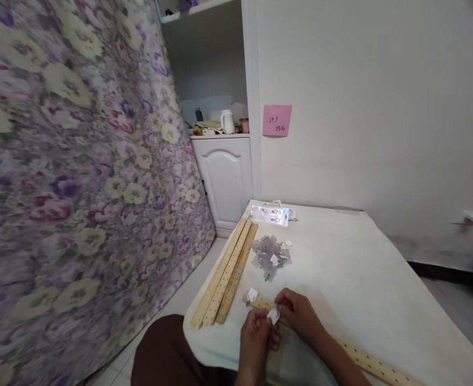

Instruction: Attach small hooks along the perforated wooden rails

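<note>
— What are the hands doing?

— The left hand (256, 335) and the right hand (298, 316) are drawn close together. The fingertips of both pinch one small white piece (273, 315) between them, and the other fingers are loosely curled.

— Where is that piece, taking the pile as the mark?

— The pile (271, 254) of small clear packets lies on the bench (361, 279). The piece is on the person's side of the pile, held over a holed wooden strip (377, 365). Whether it touches the strip cannot be told.

— And the strip?

— It too lies on the person's side of the pile. It passes under the hands and runs off to the right, toward the bench's near edge. A second piece (252, 295), also white, sits at the strip's end, between the pile and the left hand.

— What lies next to the pile?

— Just left of it, three more strips (226, 273) lie side by side, touching along their length. Beyond it, near the bench's far edge, is a clear pack (269, 215).

— And further off?

— Beyond the pile, a pink note (277, 120) is stuck on the wall. Beyond and left of the pile is a white cabinet (225, 179) with a white jug (227, 121) on top. Well left of the pile, a tall floral cloth (79, 161) fills that side.
</note>
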### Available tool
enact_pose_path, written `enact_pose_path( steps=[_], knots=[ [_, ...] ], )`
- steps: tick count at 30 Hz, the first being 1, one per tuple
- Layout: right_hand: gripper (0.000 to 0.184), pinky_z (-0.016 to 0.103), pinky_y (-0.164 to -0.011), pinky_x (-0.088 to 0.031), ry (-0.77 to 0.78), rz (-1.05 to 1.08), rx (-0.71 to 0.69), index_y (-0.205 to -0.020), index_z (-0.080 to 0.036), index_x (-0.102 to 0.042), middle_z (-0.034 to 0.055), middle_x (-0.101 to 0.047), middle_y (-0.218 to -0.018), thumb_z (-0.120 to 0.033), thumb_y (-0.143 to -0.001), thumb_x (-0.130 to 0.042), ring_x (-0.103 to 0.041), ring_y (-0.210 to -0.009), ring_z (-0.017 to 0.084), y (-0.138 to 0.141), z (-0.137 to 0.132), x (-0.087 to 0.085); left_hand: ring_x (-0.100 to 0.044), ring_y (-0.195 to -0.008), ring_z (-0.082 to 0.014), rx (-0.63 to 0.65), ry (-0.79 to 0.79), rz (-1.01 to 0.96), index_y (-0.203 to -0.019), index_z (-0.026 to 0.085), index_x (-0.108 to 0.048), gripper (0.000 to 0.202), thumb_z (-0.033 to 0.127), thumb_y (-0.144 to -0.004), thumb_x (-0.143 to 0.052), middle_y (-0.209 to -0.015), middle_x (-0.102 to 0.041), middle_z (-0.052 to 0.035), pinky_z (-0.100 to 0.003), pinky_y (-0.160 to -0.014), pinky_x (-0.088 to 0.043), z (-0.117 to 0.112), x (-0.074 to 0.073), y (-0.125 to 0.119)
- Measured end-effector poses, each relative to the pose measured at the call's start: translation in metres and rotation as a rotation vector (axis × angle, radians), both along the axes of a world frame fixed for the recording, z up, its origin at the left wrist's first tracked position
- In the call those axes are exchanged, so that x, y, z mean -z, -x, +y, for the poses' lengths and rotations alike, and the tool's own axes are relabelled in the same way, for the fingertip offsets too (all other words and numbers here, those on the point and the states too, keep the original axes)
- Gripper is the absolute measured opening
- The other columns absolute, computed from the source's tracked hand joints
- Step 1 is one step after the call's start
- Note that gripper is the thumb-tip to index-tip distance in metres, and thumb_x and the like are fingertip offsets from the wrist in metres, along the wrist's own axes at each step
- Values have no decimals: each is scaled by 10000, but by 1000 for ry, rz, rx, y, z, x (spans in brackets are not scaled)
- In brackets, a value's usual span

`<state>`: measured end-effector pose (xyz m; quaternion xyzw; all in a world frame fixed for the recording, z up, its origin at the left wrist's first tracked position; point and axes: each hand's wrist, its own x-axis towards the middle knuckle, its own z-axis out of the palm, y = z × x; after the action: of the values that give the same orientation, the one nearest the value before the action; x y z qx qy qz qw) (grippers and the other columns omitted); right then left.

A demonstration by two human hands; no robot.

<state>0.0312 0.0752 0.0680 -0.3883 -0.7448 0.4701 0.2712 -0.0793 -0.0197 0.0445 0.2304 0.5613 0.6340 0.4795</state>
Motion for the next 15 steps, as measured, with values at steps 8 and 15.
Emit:
enact_pose_path(
  steps=[8,15],
  knots=[
    [153,224,-596,-391,9,35,-82,-759,-176,-609,-17,-591,-633,-161,-677,-480,-539,-618,135,13,19,7,-634,-600,-140,-54,-31,-64,-964,178,-476,498,378,-599,-750,-691,-605,32,-249,-552,-475,0,2,0],
    [132,222,-594,-387,20,60,-101,-767,-177,-594,-23,-570,-631,-166,-697,-483,-521,-620,132,17,22,14,-643,-662,-146,-64,-37,-25,-987,192,-491,411,303,-646,-690,-784,-596,12,-268,-609,-489,-2,10,-4]
  ],
)
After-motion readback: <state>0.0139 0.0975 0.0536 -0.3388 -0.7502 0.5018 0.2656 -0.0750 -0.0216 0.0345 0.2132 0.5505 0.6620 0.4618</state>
